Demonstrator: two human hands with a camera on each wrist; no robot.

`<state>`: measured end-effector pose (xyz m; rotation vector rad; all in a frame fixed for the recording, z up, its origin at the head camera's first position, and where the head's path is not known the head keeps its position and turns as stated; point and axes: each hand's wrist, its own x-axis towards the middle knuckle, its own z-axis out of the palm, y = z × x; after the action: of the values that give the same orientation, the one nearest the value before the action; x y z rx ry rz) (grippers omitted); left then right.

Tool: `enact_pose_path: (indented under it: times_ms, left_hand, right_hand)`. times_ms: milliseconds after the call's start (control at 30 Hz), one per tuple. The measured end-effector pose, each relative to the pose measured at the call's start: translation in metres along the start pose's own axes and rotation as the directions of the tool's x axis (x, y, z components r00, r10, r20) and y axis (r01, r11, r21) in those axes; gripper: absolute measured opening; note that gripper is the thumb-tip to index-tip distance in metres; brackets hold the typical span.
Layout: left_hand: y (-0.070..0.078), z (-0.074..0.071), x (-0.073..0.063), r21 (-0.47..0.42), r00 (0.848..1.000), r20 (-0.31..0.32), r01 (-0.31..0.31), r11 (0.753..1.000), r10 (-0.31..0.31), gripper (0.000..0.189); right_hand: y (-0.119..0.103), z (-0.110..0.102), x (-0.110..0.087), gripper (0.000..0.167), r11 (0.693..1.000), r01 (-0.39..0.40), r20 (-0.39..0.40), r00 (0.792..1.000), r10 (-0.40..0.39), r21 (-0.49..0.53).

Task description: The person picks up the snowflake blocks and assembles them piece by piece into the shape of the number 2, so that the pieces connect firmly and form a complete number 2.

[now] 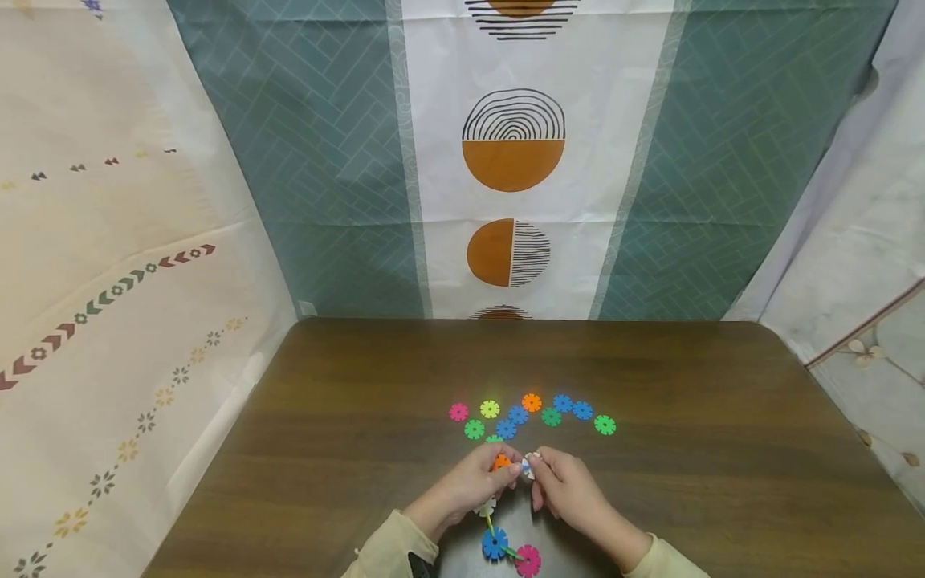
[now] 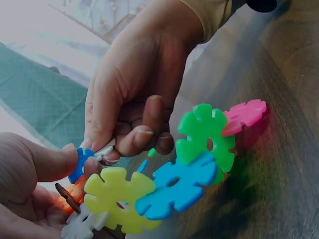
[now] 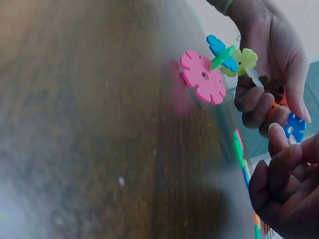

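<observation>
A chain of notched plastic flower discs hangs from my left hand [image 1: 466, 488], which grips its upper end and pinches a blue disc [image 2: 77, 168]. Below that, the chain runs through an orange disc [image 1: 502, 461], a brown disc [image 2: 67, 196], a white disc [image 2: 82, 226], a yellow disc [image 2: 117, 191], a blue disc [image 1: 495, 543] and a green disc [image 2: 207, 132] to a pink disc [image 1: 528, 561]. Between thumb and fingers, my right hand [image 1: 574, 491] pinches another white disc [image 2: 104, 149] at the edge of the upper blue one. My right fingertips partly cover it.
Loose discs lie on the brown table [image 1: 347, 417] beyond my hands: a pink disc [image 1: 458, 412], a yellow one [image 1: 490, 409], an orange one [image 1: 531, 402], several blue and green ones. A patterned cloth [image 1: 347, 160] hangs behind the table.
</observation>
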<state>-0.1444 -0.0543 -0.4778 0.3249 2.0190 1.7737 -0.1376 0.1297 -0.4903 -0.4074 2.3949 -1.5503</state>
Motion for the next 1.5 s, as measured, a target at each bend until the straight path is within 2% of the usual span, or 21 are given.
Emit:
enact_pose_path:
  times_ms: [167, 333, 467, 633, 733, 867, 1133, 1200, 1300, 1500]
  left_hand:
    - [0.001, -0.005, -0.001, 0.014, 1.0, 0.015, 0.014, 1.0, -0.014, 0.021]
    - [0.002, -0.014, -0.002, 0.026, 1.0, -0.013, 0.02, 0.999, -0.02, 0.023]
    - [0.001, -0.02, -0.003, 0.012, 0.999, -0.046, 0.028, 1.0, -0.027, 0.026]
    - [-0.001, -0.026, -0.005, -0.021, 0.996, -0.084, 0.022, 1.0, -0.024, 0.025]
    - [-0.002, -0.028, -0.007, -0.044, 0.994, -0.104, 0.033, 0.998, -0.038, 0.026]
    - [-0.004, -0.031, -0.007, -0.09, 0.993, -0.098, 0.05, 0.995, -0.059, 0.028]
    - [-0.007, -0.03, -0.01, -0.132, 0.994, -0.09, 0.051, 0.99, -0.063, 0.033]
    - [-0.007, -0.03, -0.01, -0.131, 0.994, -0.093, 0.052, 0.99, -0.064, 0.034]
    - [-0.008, -0.03, -0.01, -0.135, 0.993, -0.095, 0.051, 0.99, -0.064, 0.035]
    - [-0.009, -0.03, -0.008, -0.133, 0.992, -0.104, 0.051, 0.99, -0.065, 0.035]
  right_hand:
    - [0.001, -0.005, 0.002, 0.036, 0.999, 0.045, 0.009, 0.999, -0.045, 0.019]
    - [-0.002, -0.012, 0.008, 0.035, 0.999, 0.003, -0.06, 0.998, -0.005, -0.038]
    - [-0.002, -0.015, 0.013, 0.023, 0.995, -0.028, -0.117, 0.993, 0.016, -0.101]
    - [-0.002, -0.015, 0.02, 0.007, 0.972, 0.041, -0.141, 0.987, -0.076, -0.231]
    - [-0.003, -0.012, 0.025, 0.004, 0.936, 0.105, -0.125, 0.98, -0.155, -0.336]
    - [-0.003, -0.01, 0.031, 0.012, 0.875, 0.181, -0.057, 0.971, -0.23, -0.45]
    - [-0.002, -0.003, 0.032, 0.012, 0.692, 0.289, 0.133, 0.953, -0.271, -0.662]
    - [-0.003, -0.003, 0.03, 0.011, 0.659, 0.304, 0.16, 0.949, -0.271, -0.688]
    - [-0.003, -0.005, 0.026, 0.007, 0.637, 0.308, 0.167, 0.948, -0.272, -0.707]
    - [-0.001, -0.015, 0.02, 0.021, 0.642, 0.3, 0.144, 0.948, -0.285, -0.705]
